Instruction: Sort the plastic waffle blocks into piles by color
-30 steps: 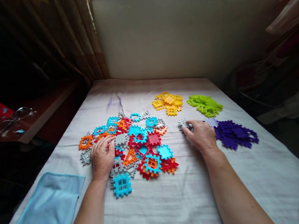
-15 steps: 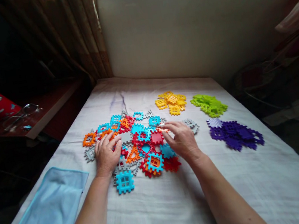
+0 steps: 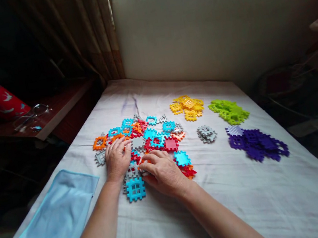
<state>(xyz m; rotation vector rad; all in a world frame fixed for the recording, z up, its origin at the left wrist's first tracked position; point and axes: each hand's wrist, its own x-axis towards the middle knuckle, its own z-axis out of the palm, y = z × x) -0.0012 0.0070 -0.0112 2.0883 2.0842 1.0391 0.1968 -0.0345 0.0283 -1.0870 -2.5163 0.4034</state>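
Right hand (image 3: 166, 172): reaching into the near side of the mixed pile of cyan, red, orange and grey plastic toothed tiles (image 3: 151, 133). Its grip is partly curled, fingers low over the tiles; whether it has hold of one cannot be told. Left hand (image 3: 117, 157): grip loosely open, resting on the pile's left side, beside a grey solid square tile (image 3: 138, 143); nothing seen held.

Assessment: picking through the pile appears in hand. Lifting a tile here would call for a pinch at its edge and freeing it from overlapping neighbours; the close-set hands leave little room.

The pile lies on the white-cloth-covered worktop (image 3: 250, 197). To its right are a small grey tile pile (image 3: 206, 134), then purple tiles (image 3: 253, 142); farther back, yellow tiles (image 3: 198, 107) and lime-green tiles (image 3: 229, 112). A light-blue cloth (image 3: 51, 224) lies left, beside the left forearm.
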